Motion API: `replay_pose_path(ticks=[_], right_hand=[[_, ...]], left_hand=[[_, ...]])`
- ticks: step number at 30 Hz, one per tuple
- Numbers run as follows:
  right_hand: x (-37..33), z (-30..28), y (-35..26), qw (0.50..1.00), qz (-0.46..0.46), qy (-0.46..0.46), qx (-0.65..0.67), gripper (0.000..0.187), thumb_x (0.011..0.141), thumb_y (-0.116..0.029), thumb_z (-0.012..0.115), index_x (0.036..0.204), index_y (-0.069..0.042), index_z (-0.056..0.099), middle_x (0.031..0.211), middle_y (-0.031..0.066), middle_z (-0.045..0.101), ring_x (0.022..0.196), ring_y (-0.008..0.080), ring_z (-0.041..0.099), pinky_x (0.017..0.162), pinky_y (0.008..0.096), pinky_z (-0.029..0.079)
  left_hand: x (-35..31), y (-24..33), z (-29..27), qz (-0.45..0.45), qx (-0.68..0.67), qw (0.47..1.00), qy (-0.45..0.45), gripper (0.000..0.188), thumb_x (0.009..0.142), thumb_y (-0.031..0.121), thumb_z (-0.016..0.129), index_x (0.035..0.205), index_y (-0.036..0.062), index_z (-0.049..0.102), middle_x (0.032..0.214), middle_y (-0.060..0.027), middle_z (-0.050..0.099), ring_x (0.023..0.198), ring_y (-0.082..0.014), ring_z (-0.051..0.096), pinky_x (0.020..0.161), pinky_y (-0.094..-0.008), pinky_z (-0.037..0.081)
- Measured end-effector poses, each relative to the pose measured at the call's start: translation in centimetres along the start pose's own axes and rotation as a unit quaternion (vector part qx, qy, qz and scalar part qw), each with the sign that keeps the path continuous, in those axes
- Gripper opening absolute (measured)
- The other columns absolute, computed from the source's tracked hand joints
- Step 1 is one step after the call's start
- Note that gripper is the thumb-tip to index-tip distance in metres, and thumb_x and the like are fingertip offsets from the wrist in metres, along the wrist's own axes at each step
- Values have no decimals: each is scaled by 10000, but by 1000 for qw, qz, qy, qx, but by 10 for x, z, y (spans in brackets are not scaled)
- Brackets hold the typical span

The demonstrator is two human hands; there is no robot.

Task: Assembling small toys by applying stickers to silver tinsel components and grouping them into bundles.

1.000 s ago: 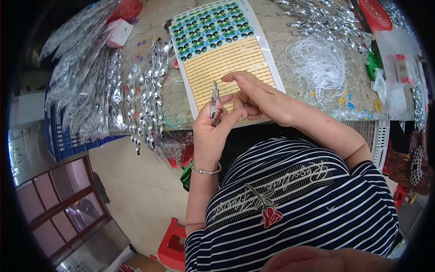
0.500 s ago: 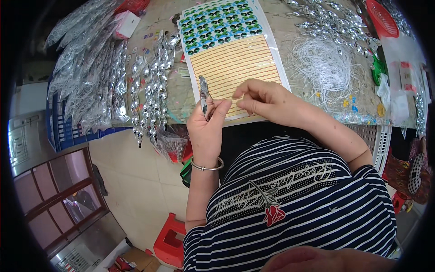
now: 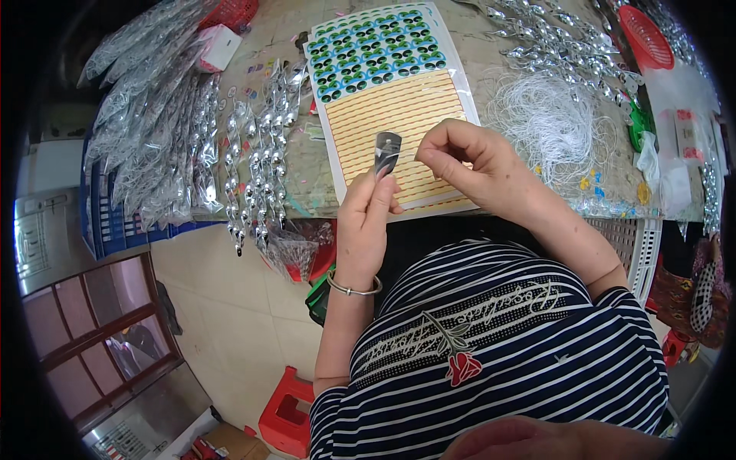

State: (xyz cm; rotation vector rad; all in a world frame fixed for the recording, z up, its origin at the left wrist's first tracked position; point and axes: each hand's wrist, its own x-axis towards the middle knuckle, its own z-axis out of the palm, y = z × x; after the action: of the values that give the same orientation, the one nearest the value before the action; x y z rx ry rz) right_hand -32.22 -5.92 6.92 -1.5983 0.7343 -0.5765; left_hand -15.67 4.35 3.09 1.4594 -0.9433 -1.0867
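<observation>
A short shiny silver strip with a rounded end (image 3: 387, 152) stands up from my left hand (image 3: 366, 215), gripped between thumb and fingers. Just to its right, my right hand (image 3: 479, 165) hovers with thumb and forefinger pinched together; whatever is between those fingertips is too small to make out. Beneath both hands lies a sticker sheet (image 3: 399, 107), its far part covered with rows of green, blue and black oval stickers and its near part yellowish bare backing with wavy red lines. The hands are apart from each other.
Twisted silver spirals (image 3: 268, 146) hang over the table edge at left, beside plastic-bagged silver pieces (image 3: 149, 146) piled on a blue crate (image 3: 96, 207). A tangle of white string (image 3: 544, 119) lies at right, below more spirals (image 3: 560, 38). A red basket (image 3: 648, 38) stands far right.
My left hand has moved right and turned, bringing the silver strip's rounded end upright. My right hand has drawn slightly rightward, away from the left.
</observation>
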Motion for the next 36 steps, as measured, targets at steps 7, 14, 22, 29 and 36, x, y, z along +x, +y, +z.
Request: replay_pose_path(ticks=[7, 14, 22, 29, 36], right_hand=[[3, 2, 3, 998, -27, 35, -45, 119, 906, -125, 601, 892, -7, 603, 755, -25, 577, 666, 38, 477, 604, 204, 414], [6, 4, 13, 995, -47, 67, -54, 129, 881, -127, 607, 880, 2, 606, 686, 20, 591, 613, 58, 520, 552, 227, 432], [8, 3, 12, 995, -7, 62, -78, 119, 902, -122, 604, 871, -7, 597, 724, -24, 564, 640, 35, 464, 580, 204, 405], [9, 4, 14, 994, -18, 72, -81, 121, 899, -119, 605, 866, -3, 599, 724, -20, 569, 632, 38, 468, 577, 207, 411], [7, 9, 10, 992, -55, 59, -96, 117, 882, -116, 620, 863, -2, 600, 710, -8, 572, 630, 46, 487, 566, 211, 422]], left_hand=[[-2, 3, 3, -16, -35, 999, -10, 482, 904, 80, 605, 1365, 53, 467, 935, 7, 501, 761, -50, 500, 604, -180, 449], [-3, 0, 2, -7, -28, 1000, -4, 483, 906, 79, 602, 1369, 55, 463, 926, 17, 494, 729, -36, 454, 572, -174, 414], [-4, -2, 1, 0, -32, 999, 3, 490, 900, 68, 611, 1367, 47, 464, 885, 30, 449, 686, -34, 421, 552, -174, 380], [-4, -2, 0, -4, -24, 1000, 11, 491, 889, 54, 621, 1357, 44, 475, 868, 31, 419, 672, -36, 399, 550, -179, 368], [-4, -6, 0, 1, -14, 1000, 11, 494, 879, 41, 633, 1349, 34, 481, 870, 26, 410, 690, -46, 400, 570, -182, 369]])
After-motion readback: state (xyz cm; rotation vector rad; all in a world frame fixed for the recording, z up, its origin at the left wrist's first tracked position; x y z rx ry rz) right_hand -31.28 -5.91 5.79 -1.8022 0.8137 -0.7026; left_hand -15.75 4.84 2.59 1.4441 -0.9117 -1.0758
